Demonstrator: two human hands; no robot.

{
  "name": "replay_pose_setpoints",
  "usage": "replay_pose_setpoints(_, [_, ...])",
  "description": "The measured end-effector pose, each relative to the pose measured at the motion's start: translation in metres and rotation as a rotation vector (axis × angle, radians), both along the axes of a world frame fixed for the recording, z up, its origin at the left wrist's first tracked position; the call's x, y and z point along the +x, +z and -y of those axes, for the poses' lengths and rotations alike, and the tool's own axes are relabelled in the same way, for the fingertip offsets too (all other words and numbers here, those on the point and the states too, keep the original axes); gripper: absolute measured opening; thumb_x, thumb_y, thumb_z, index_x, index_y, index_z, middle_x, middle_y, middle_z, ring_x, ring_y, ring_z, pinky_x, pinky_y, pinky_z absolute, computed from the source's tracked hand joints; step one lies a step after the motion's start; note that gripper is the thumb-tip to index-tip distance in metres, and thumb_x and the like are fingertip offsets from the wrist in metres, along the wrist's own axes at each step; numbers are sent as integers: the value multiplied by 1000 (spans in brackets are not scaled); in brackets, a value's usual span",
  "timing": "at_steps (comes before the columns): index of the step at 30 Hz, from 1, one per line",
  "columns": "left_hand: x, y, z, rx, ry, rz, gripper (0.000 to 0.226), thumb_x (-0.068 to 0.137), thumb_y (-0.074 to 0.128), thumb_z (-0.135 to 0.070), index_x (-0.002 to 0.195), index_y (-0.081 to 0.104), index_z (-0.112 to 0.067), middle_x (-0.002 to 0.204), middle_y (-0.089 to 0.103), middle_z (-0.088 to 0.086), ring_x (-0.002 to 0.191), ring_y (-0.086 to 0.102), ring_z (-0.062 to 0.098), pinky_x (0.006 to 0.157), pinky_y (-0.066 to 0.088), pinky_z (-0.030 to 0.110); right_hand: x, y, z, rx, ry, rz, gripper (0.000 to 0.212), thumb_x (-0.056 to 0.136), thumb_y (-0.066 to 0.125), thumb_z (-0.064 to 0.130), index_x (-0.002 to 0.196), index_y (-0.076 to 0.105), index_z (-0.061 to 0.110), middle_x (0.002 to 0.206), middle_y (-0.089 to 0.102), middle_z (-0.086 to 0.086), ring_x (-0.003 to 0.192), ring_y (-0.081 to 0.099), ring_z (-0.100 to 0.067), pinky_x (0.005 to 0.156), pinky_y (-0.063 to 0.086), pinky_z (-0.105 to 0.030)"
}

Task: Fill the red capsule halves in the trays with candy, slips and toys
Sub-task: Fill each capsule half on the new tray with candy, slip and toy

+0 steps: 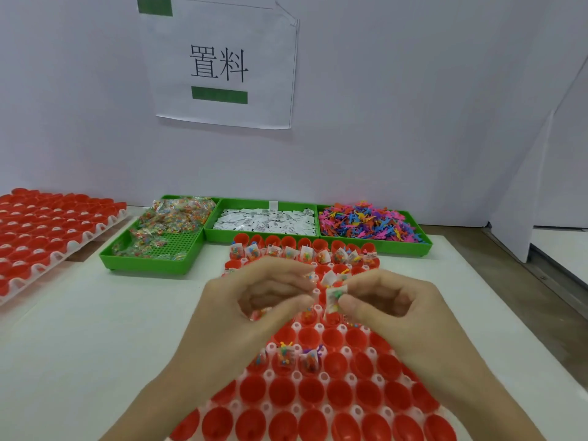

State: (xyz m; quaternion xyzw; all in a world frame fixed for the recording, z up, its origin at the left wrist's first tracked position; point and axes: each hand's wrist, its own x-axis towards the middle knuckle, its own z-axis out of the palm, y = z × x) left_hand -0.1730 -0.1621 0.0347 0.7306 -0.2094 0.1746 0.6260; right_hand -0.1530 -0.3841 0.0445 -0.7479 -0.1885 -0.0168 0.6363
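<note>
A white tray [296, 375] of red capsule halves [310, 394] lies in front of me. Its far rows and a few halves in the middle hold candy packets, slips and toys. Over the tray's middle my right hand [386, 305] pinches a small candy packet [333, 299] between thumb and fingers. My left hand [254, 300] hovers just left of it with curled fingers; several small pieces show under them, blurred. Behind the tray stand three green bins: candy packets [173, 218], white slips [267, 221] and coloured toys [366, 222].
A second tray of red capsule halves [47, 230] sits at the far left on the white table [105, 319]. A white wall with a printed paper sign [222, 65] stands behind the bins. The table's right edge borders a brown surface [515, 281].
</note>
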Motion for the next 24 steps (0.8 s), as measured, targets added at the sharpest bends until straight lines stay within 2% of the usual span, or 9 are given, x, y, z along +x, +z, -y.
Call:
replay_pose_setpoints(3, [6,8,-15,23,167,63,22,84,78,-21,106,76,-23,93,78,3,87,76,23,82,61,36,4,5,13,63,-95,-14,23,73,82,38,94,79,29,94,80,1,89,76,-12,76,55,-12])
replay_pose_setpoints(8, [15,7,-25,13,336,54,10,89,75,-10,97,76,-16,80,75,2,74,74,21,74,60,43,9,7,26,98,-211,-60,30,68,82,43,95,80,31,93,79,2,86,75,-10,72,52,-8])
replay_pose_setpoints(14, [9,1,-12,14,205,-33,12,87,79,-13,97,78,-20,86,77,2,79,75,21,77,60,40,8,2,23,46,-192,-106,27,68,83,39,92,80,26,92,79,1,87,75,-11,72,53,-10])
replay_pose_setpoints(18, [-3,-13,13,171,41,-19,25,84,82,-25,108,77,-28,96,77,-8,90,75,16,80,61,27,3,1,15,-83,-54,-89,22,69,84,40,87,79,27,89,79,2,86,75,-12,75,55,-14])
replay_pose_setpoints(24, [-9,-19,21,174,44,-14,26,84,84,-16,104,74,-30,89,77,-11,85,76,10,79,61,22,-3,4,12,-185,111,-55,13,72,83,36,82,79,29,83,78,1,78,75,-13,72,56,-16])
